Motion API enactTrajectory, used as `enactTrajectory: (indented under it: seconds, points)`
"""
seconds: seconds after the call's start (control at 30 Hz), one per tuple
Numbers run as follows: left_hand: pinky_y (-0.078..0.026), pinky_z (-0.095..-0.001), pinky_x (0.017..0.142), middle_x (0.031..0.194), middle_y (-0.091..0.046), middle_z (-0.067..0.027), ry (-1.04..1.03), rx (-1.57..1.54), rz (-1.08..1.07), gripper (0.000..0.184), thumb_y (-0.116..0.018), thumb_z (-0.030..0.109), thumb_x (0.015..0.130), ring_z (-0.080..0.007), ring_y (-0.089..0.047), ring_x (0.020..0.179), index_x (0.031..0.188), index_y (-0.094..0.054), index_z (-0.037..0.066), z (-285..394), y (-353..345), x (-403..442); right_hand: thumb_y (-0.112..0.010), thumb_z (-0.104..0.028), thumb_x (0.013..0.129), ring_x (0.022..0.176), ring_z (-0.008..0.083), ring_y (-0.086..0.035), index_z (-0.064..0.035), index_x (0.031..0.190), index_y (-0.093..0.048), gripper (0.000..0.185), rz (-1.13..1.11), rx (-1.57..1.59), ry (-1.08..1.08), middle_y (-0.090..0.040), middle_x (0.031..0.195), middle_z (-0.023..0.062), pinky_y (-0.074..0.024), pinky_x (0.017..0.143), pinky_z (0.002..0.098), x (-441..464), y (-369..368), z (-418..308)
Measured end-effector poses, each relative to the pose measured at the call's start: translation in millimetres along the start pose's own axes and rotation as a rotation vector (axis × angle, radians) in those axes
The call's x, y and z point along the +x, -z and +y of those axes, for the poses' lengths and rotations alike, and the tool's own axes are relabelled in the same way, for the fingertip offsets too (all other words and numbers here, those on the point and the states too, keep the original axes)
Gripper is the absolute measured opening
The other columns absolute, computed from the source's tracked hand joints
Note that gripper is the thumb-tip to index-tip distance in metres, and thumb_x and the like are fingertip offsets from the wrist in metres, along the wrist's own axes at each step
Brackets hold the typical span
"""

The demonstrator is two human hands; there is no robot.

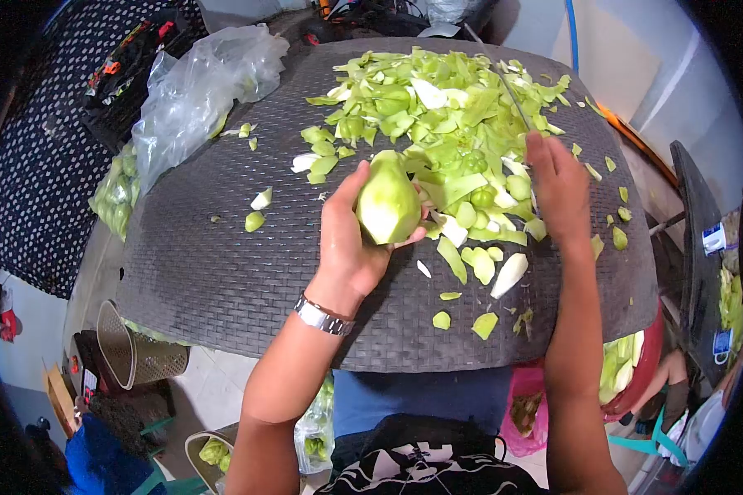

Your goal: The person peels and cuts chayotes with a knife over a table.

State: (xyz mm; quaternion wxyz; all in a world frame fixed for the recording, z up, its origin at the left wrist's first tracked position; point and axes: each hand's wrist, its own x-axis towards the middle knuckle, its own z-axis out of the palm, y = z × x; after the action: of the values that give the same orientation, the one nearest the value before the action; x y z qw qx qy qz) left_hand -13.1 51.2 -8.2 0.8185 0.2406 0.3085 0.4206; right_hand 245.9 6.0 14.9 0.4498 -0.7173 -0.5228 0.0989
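Observation:
My left hand (pixel 357 227), with a metal watch (pixel 323 317) on its wrist, is closed around a pale green chayote (pixel 388 202). The chayote is tilted, and its lower face looks cut and whitish. My right hand (pixel 560 186) grips a knife by its handle, which the fingers hide. The knife's long thin blade (pixel 510 92) points up and away over the heap of green peelings (pixel 437 107). Blade and chayote are apart. Loose slices and scraps (pixel 485 266) lie on the woven table (pixel 223 272) between and below my hands.
A clear plastic bag (pixel 198 91) and bagged chayotes (pixel 120 186) are at the table's left edge. Below stand a beige basket (pixel 117 346), a pink bag (pixel 527 421) and a red tub (pixel 648 363) with cut pieces. Other people sit at lower left and right.

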Motion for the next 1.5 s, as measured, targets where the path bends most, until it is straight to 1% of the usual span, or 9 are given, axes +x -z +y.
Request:
enactTrajectory:
  seconds: [0.1, 0.27, 0.67, 0.83, 0.97, 1.07, 1.2, 1.37, 1.5]
  points:
    - [-0.059, -0.0457, 0.082, 0.111, -0.072, -0.0158, -0.034, -0.026, -0.023, 0.047, -0.045, 0.045, 0.107, -0.0315, -0.071, 0.092, 0.128, -0.061, 0.006, -1.9, 3.5, 0.3, -0.073, -0.066, 0.086, 0.065, 0.0318, -0.070, -0.0036, 0.095, -0.070, 0.064, -0.237, -0.031, 0.182, -0.069, 0.069, 0.0142, -0.0542, 0.064, 0.0419, -21.0, -19.4, -17.9]
    - [-0.059, -0.0441, 0.091, 0.108, -0.073, -0.0147, -0.039, -0.172, -0.073, 0.048, -0.050, 0.046, 0.105, -0.0290, -0.073, 0.096, 0.121, -0.066, 0.004, -8.5, 9.1, 6.2, -0.085, -0.067, 0.071, 0.059, 0.0313, -0.071, -0.0071, 0.091, -0.065, 0.066, -0.194, -0.125, 0.726, -0.066, 0.063, 0.0118, -0.0541, 0.059, 0.0401, -56.7, -51.0, -36.3]
    - [-0.059, -0.0423, 0.092, 0.110, -0.074, -0.0151, -0.140, -0.031, -0.101, 0.049, -0.058, 0.047, 0.100, -0.0283, -0.074, 0.096, 0.125, -0.066, 0.006, -6.0, 18.6, 2.4, -0.079, -0.075, 0.072, 0.060, 0.0347, -0.072, -0.0085, 0.091, -0.069, 0.070, -0.147, -0.200, 0.590, -0.068, 0.063, 0.0117, -0.0578, 0.059, 0.0457, -40.1, -49.6, -17.1]
    - [-0.059, -0.0370, 0.056, 0.110, -0.073, -0.0167, -0.231, 0.031, -0.001, 0.051, -0.051, 0.048, 0.103, -0.0271, -0.074, 0.092, 0.129, -0.062, 0.005, -11.8, -1.1, -2.7, -0.080, -0.071, 0.074, 0.060, 0.0343, -0.072, -0.0080, 0.088, -0.069, 0.066, -0.122, -0.160, 0.641, -0.067, 0.063, 0.0119, -0.0575, 0.058, 0.0442, -43.5, -47.8, -25.1]
    - [-0.058, -0.0366, 0.049, 0.114, -0.072, -0.0192, -0.267, 0.172, -0.042, 0.057, -0.046, 0.052, 0.105, -0.0300, -0.075, 0.085, 0.135, -0.057, 0.004, -7.3, 9.8, -5.5, -0.080, -0.070, 0.076, 0.058, 0.0338, -0.071, -0.0083, 0.086, -0.067, 0.064, -0.162, -0.165, 0.519, -0.066, 0.061, 0.0119, -0.0565, 0.056, 0.0434, -28.2, -41.4, -11.4]
    - [-0.063, -0.0409, 0.064, 0.117, -0.072, -0.0202, -0.229, 0.182, -0.123, 0.061, -0.048, 0.054, 0.104, -0.0306, -0.075, 0.093, 0.138, -0.056, 0.004, -6.7, 5.6, -8.9, -0.081, -0.070, 0.075, 0.057, 0.0329, -0.071, -0.0077, 0.086, -0.065, 0.065, -0.174, -0.149, 0.561, -0.065, 0.059, 0.0119, -0.0555, 0.054, 0.0433, -35.6, -38.7, -21.8]
    - [-0.054, -0.0528, 0.106, 0.119, -0.072, -0.0211, -0.298, 0.148, -0.180, 0.061, -0.052, 0.051, 0.105, -0.0303, -0.072, 0.109, 0.141, -0.056, 0.003, -12.2, 6.1, -8.5, -0.082, -0.071, 0.073, 0.057, 0.0337, -0.071, -0.0071, 0.087, -0.066, 0.068, -0.159, -0.078, 0.663, -0.065, 0.059, 0.0108, -0.0563, 0.055, 0.0434, -49.8, -46.9, -34.3]
    - [-0.058, -0.0333, 0.046, 0.117, -0.070, -0.0181, -0.300, 0.142, -0.039, 0.058, -0.042, 0.053, 0.107, -0.0288, -0.074, 0.083, 0.140, -0.052, 0.006, -17.5, 2.1, -11.4, -0.080, -0.068, 0.076, 0.057, 0.0346, -0.069, -0.0084, 0.091, -0.068, 0.063, -0.179, -0.169, 0.523, -0.064, 0.059, 0.0113, -0.0554, 0.057, 0.0438, -31.9, -36.1, -17.5]
    - [-0.055, -0.0313, 0.043, 0.103, -0.073, -0.0170, -0.261, 0.203, -0.039, 0.052, -0.043, 0.045, 0.107, -0.0284, -0.073, 0.070, 0.134, -0.055, 0.002, -9.6, -8.2, -14.8, -0.079, -0.063, 0.080, 0.060, 0.0353, -0.069, -0.0079, 0.091, -0.069, 0.057, -0.137, -0.201, 0.445, -0.065, 0.063, 0.0136, -0.0532, 0.059, 0.0441, -14.7, -27.2, -1.0]
